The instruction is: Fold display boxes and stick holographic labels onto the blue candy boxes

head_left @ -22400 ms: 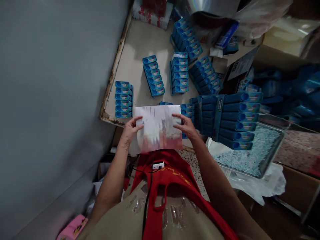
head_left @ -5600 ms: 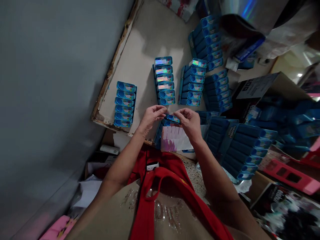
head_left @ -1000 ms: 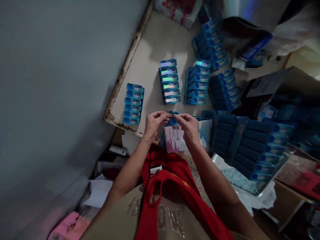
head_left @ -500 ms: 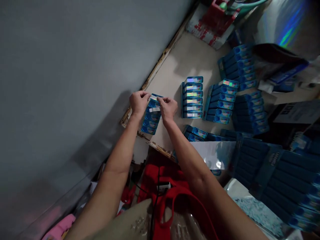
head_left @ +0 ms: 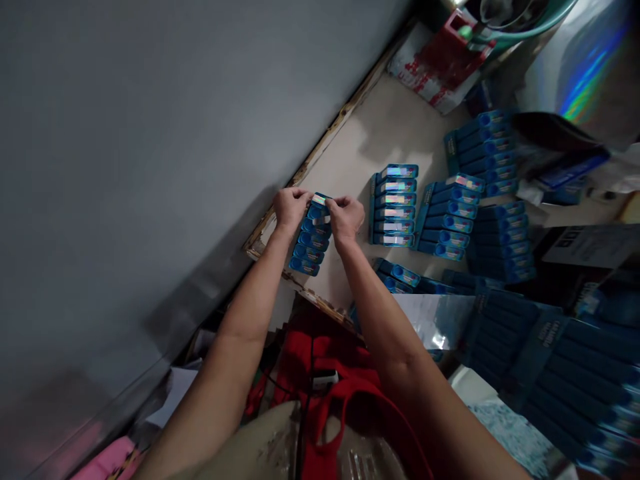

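Near the table corner stands a stack of slim blue boxes (head_left: 309,255), their small end faces toward me. A shiny silvery sticker strip (head_left: 319,199) lies across the end of the topmost box. My left hand (head_left: 291,209) is closed, thumb and forefinger pinching at the strip's left end. At its right end, my right hand (head_left: 346,217) is closed too, fingertips pressed on the strip. A second pale strip (head_left: 322,220) shows just below my right fingers; whether they hold it is unclear. To the right, another stack of blue boxes (head_left: 397,213) bears shiny strips on its ends.
More blue box stacks (head_left: 453,220) stand on the table (head_left: 345,160), and a large bundle (head_left: 565,373) sits at lower right. A white sheet (head_left: 433,317) lies by my right forearm. The grey wall (head_left: 150,120) borders the table's left side. A red container (head_left: 453,50) sits at the back.
The view has shifted, so the table and stacks appear slightly lower and to the right. The strip between my fingers now sits flatter against the top box's end.
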`<move>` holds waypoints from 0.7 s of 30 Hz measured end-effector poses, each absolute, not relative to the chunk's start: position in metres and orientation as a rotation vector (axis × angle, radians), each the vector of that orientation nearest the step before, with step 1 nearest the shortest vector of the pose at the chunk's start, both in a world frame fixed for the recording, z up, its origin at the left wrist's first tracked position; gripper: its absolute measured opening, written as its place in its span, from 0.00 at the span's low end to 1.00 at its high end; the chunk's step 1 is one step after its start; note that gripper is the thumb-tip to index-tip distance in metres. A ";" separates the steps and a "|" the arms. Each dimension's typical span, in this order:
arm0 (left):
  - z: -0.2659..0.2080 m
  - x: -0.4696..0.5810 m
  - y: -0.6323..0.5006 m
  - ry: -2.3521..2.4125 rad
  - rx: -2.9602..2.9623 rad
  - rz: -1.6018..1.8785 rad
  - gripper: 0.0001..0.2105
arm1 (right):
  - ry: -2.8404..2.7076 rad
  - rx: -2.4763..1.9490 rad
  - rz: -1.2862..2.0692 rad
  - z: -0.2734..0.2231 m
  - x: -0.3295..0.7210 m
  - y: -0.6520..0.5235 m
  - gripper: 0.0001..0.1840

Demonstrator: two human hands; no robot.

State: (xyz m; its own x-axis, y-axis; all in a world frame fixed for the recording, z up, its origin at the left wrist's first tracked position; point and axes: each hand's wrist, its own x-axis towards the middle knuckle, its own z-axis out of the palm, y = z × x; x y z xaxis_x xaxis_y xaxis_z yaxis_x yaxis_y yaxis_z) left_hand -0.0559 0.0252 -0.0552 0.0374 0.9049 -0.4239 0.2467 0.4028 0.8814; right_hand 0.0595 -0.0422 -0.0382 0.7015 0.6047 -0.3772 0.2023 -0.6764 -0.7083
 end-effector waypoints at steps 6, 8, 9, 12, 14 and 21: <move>-0.070 -0.055 0.024 1.344 0.514 0.594 0.07 | -0.538 -2.336 0.774 -0.048 0.071 -0.042 0.20; -0.077 -0.052 0.024 1.314 0.443 0.581 0.08 | -0.491 -2.323 0.801 -0.049 0.073 -0.044 0.22; -0.080 -0.051 0.025 1.330 0.435 0.566 0.08 | -0.477 -2.307 0.815 -0.049 0.073 -0.045 0.21; -0.083 -0.050 0.026 1.539 0.506 0.591 0.07 | -0.483 -2.204 0.826 -0.043 0.075 -0.051 0.19; -0.074 -0.056 0.020 1.680 0.649 0.737 0.08 | -0.502 -2.107 0.814 -0.036 0.075 -0.055 0.20; -0.005 -0.082 -0.049 1.220 0.686 0.562 0.25 | -0.452 -1.955 0.786 -0.019 0.062 -0.051 0.27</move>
State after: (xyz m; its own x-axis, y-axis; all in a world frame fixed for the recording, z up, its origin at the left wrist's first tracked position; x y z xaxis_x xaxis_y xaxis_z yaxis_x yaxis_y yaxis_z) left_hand -0.0820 -0.0490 -0.0047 0.2562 0.7168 -0.6485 -0.0273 0.6760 0.7364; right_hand 0.0622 -0.0513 -0.0187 0.7251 0.5995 -0.3388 -0.0091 -0.4836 -0.8752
